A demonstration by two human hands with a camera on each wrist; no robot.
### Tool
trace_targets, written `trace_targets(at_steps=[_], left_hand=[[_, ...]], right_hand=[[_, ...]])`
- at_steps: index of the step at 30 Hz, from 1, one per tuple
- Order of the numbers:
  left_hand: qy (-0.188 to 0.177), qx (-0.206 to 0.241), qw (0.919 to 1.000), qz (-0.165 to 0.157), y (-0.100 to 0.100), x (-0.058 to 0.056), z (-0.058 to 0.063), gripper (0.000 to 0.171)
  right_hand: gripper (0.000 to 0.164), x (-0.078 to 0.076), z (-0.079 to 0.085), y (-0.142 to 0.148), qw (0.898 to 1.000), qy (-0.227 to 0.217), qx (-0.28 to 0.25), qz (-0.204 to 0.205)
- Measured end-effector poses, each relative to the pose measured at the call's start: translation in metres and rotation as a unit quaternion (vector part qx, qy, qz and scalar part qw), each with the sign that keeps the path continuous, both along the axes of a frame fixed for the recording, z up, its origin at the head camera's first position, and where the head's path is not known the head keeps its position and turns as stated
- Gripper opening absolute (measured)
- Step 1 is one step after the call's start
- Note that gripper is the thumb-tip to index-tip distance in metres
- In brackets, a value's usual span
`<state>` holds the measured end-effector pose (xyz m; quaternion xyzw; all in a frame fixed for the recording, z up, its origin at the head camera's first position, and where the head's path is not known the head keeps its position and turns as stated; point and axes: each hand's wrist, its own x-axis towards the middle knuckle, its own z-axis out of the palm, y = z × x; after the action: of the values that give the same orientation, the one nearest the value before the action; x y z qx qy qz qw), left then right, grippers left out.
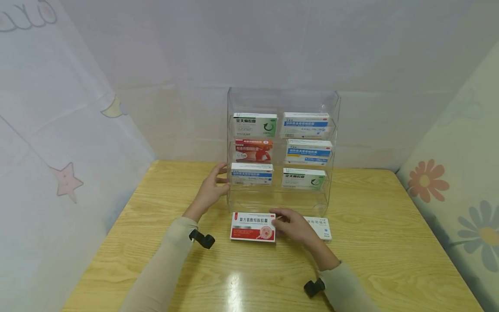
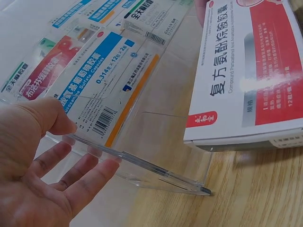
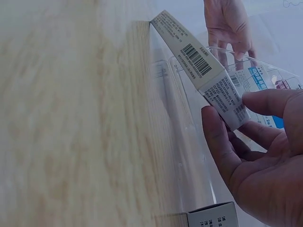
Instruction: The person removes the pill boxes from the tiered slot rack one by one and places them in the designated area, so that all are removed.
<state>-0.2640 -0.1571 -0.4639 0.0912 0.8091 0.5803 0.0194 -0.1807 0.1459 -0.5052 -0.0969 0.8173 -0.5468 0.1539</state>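
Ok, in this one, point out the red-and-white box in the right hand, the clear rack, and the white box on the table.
Red-and-white box [image 1: 251, 227]: head view, middle of its printed front.
Clear rack [image 1: 281, 100]: head view, bare upper back panel.
White box [image 1: 322, 228]: head view, uncovered right part.

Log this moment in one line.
left hand: grips clear rack | right hand: holds red-and-white box | white box: on table
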Motion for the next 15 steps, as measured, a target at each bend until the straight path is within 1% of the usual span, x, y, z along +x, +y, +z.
trace_targets(at_steps=[5, 12, 15], left_hand=[[0.001, 0.002, 1.0, -0.001, 0.0003, 0.0001, -0.0005, 0.078], [0.003, 0.004, 1.0, -0.001, 0.0001, 0.0003, -0.001, 0.078], [0.005, 0.008, 1.0, -0.001, 0.0005, 0.0004, -0.0009, 0.078]], right_hand=[[0.042, 0.0, -0.0019, -0.0008, 1.0, 0.008, 0.002, -0.009], [0.041, 0.0023, 0.0004, -0.0026, 0.999, 0.014, 0.018, -0.023], [0.043, 0.0034, 0.0016, -0.0032, 0.999, 0.008, 0.011, -0.03]])
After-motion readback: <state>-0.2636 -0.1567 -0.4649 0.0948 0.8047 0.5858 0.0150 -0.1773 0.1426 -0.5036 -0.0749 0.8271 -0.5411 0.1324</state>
